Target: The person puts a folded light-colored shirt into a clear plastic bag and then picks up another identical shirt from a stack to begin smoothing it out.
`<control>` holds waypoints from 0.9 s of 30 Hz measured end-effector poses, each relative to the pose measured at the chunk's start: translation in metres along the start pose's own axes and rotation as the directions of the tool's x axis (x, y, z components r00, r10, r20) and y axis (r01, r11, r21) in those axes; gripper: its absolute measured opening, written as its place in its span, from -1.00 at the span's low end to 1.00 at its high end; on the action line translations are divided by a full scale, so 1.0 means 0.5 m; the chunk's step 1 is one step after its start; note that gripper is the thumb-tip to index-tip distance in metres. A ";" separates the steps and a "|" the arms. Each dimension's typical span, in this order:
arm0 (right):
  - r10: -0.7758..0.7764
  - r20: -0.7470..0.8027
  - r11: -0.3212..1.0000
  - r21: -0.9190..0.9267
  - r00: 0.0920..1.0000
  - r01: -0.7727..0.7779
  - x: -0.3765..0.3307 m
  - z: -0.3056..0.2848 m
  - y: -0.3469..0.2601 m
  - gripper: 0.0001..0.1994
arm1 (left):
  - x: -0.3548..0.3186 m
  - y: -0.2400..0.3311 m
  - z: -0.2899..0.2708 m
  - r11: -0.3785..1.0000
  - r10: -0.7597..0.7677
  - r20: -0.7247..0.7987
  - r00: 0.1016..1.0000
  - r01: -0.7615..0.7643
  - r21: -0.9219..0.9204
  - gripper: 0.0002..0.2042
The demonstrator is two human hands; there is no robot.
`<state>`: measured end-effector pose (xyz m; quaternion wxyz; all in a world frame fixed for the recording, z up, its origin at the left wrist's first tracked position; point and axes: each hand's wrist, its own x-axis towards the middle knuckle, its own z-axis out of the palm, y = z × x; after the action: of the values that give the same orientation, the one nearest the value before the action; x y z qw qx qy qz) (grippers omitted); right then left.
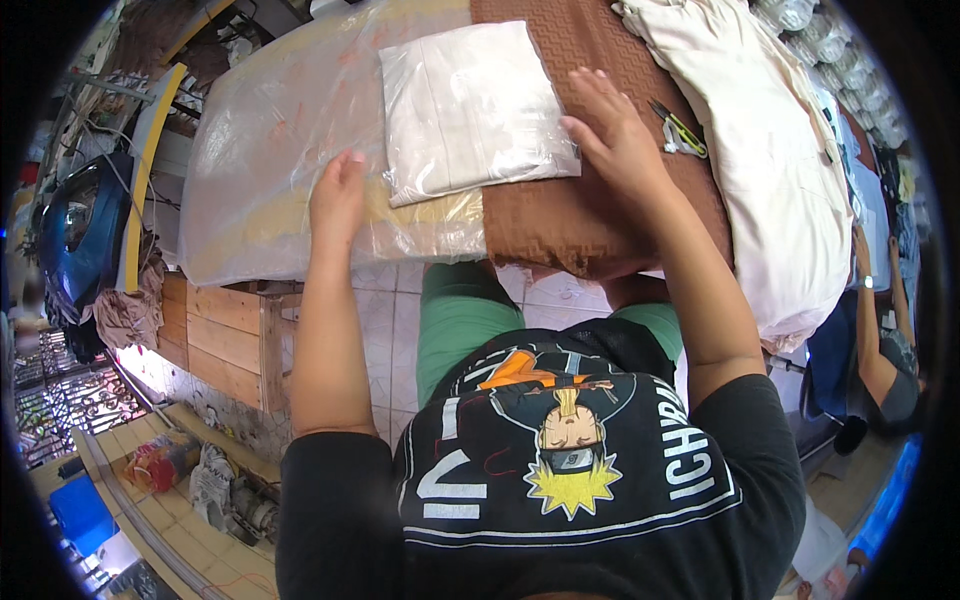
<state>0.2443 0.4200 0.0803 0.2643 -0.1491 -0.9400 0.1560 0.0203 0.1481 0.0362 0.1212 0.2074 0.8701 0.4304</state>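
1 clear plastic bag [540, 168], upper middle of frame, 1 folded cream garment [450, 115] inside. 2 bare hands, both released: left hand [338, 197] near the bag's left side, right hand [620, 137] spread at its right edge, can't tell if touching. 1 pair of snips [682, 132], upper right. Table [215, 215]: clear sheeting [290, 130] left, brown cloth [545, 225] right. Tiled floor [388, 330] below, wooden crate [232, 350] at left.

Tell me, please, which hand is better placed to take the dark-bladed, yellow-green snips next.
Probably the right hand: it is nearer the snips, while the left hand is beyond the folded cream cloth in clear plastic.
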 end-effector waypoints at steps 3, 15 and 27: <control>-0.159 0.058 0.985 -0.057 0.985 0.163 -0.017 0.017 -0.057 -0.48 | -0.062 0.078 0.017 0.969 -0.165 0.133 0.977 0.186 -0.161 -0.49; -0.356 0.169 0.934 0.088 0.919 0.346 -0.043 0.136 -0.199 -0.48 | -0.053 0.072 0.039 0.993 -0.023 0.175 0.984 0.002 0.118 -0.57; -0.295 0.149 0.955 0.039 0.944 0.293 -0.037 0.140 -0.212 -0.54 | -0.050 0.092 0.056 0.975 -0.123 0.285 0.951 0.169 -0.144 -0.58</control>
<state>0.2006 0.3023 0.0547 0.2127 0.0073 -0.9679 0.1335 0.0653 0.1811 0.0571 0.2892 0.1891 0.8188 0.4585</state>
